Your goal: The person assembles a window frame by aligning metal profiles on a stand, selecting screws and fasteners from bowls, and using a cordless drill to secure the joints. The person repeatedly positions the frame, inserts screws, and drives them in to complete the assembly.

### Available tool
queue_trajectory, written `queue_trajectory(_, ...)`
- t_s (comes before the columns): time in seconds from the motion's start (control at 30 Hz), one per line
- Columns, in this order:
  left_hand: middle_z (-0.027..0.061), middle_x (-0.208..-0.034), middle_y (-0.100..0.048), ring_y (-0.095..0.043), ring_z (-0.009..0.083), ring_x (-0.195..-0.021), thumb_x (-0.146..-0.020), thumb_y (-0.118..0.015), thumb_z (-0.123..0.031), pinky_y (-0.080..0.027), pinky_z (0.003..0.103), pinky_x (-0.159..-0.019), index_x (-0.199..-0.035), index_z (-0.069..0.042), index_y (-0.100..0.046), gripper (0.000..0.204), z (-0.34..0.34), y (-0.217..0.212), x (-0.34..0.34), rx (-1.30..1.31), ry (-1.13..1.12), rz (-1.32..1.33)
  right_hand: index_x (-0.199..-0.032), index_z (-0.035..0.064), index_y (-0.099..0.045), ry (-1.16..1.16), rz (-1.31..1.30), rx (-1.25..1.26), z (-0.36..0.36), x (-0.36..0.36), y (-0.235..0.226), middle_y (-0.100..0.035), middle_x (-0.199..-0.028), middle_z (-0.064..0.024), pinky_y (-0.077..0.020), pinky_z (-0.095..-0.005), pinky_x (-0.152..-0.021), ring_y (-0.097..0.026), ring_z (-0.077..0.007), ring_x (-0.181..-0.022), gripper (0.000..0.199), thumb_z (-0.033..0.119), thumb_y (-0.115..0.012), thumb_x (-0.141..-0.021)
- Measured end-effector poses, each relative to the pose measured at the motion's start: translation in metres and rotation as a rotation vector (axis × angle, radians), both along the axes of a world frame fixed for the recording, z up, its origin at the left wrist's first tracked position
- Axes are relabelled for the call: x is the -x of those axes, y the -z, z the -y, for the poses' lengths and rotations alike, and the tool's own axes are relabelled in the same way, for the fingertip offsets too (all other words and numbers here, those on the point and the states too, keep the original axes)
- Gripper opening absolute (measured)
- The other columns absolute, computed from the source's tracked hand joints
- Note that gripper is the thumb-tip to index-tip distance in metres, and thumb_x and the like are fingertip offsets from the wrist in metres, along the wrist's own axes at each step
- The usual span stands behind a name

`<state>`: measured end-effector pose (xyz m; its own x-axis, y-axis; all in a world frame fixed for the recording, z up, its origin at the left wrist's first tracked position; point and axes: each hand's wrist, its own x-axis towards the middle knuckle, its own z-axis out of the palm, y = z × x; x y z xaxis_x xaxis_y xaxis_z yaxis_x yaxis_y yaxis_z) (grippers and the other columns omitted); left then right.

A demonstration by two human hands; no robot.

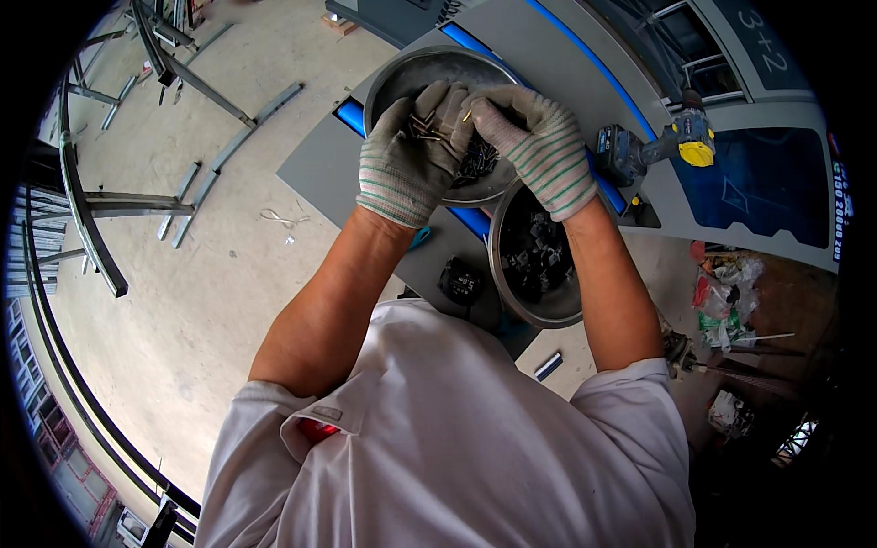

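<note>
Gloved in grey-white knit with green stripes, my left hand (395, 169) is cupped palm-up around several small screws (429, 128). My right hand (546, 146), in a matching glove, pinches one small brass-coloured screw (467, 116) beside the left fingers. Both hands are over a round metal bowl (388, 82), where a pile of dark screws (478, 164) lies. Under my right wrist and forearm stands a second metal bowl (496, 265) with small black pieces (534, 260) in it; their kind is too small to tell. The forearm hides part of that bowl.
A cordless drill (653, 151) lies to the right on the grey work surface (320, 164) with blue strips. A black tape measure (460, 280) sits near the bowls. Metal bars (228, 146) lie on the left floor, and plastic bags (726, 297) at the right.
</note>
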<state>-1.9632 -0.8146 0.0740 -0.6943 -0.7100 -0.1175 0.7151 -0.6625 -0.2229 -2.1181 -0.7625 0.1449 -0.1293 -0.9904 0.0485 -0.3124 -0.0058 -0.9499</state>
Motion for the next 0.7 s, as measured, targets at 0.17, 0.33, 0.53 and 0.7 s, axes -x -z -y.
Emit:
queue_trajectory(0.17, 0.0220, -0.133, -0.060, -0.060, 0.0330, -0.123, -0.107, -0.031, -0.029, -0.051, 0.046, -0.105, -0.132, 0.005, -0.053, 0.048, -0.004, -0.010, -0.002, 0.061, 0.026, -0.025, -0.107, 0.0023, -0.073, 0.015, -0.002, 0.037, -0.003, 0.002, -0.002, -0.075, -0.099, -0.0087, -0.0543, -0.0289, -0.089, -0.070, -0.0128, -0.092, 0.026, 0.022, -0.074, -0.091)
queue_trajectory(0.33, 0.0218, -0.133, -0.059, -0.059, 0.0320, -0.124, -0.108, -0.030, -0.029, -0.051, 0.045, -0.105, -0.135, 0.005, -0.050, 0.048, -0.009, -0.013, -0.005, 0.123, 0.060, -0.073, -0.107, 0.0013, -0.073, 0.015, -0.030, 0.056, -0.006, -0.001, -0.007, -0.075, -0.100, -0.0088, -0.0541, -0.0282, -0.089, -0.070, -0.0135, -0.093, 0.025, 0.020, -0.073, -0.091)
queue_trajectory(0.53, 0.0193, -0.124, -0.063, -0.064, 0.0282, -0.114, -0.107, -0.037, -0.028, -0.057, 0.040, -0.094, -0.128, 0.003, -0.054, 0.041, -0.013, -0.016, -0.005, 0.105, 0.104, 0.141, -0.108, 0.0025, -0.074, 0.009, -0.071, 0.079, -0.008, -0.001, -0.001, -0.076, -0.103, -0.0087, -0.0543, -0.0275, -0.089, -0.071, -0.0145, -0.094, 0.027, 0.022, -0.074, -0.090)
queue_trajectory(0.7, 0.0084, -0.091, -0.065, -0.063, 0.0166, -0.076, -0.105, -0.045, -0.029, -0.056, 0.033, -0.078, -0.113, -0.002, -0.061, 0.033, -0.014, -0.008, 0.006, 0.068, 0.208, 0.413, -0.110, 0.0040, -0.074, 0.032, -0.182, 0.058, -0.011, -0.001, -0.001, -0.075, -0.097, -0.0072, -0.0565, -0.0278, -0.081, -0.071, -0.0133, -0.088, 0.022, 0.019, -0.068, -0.095)
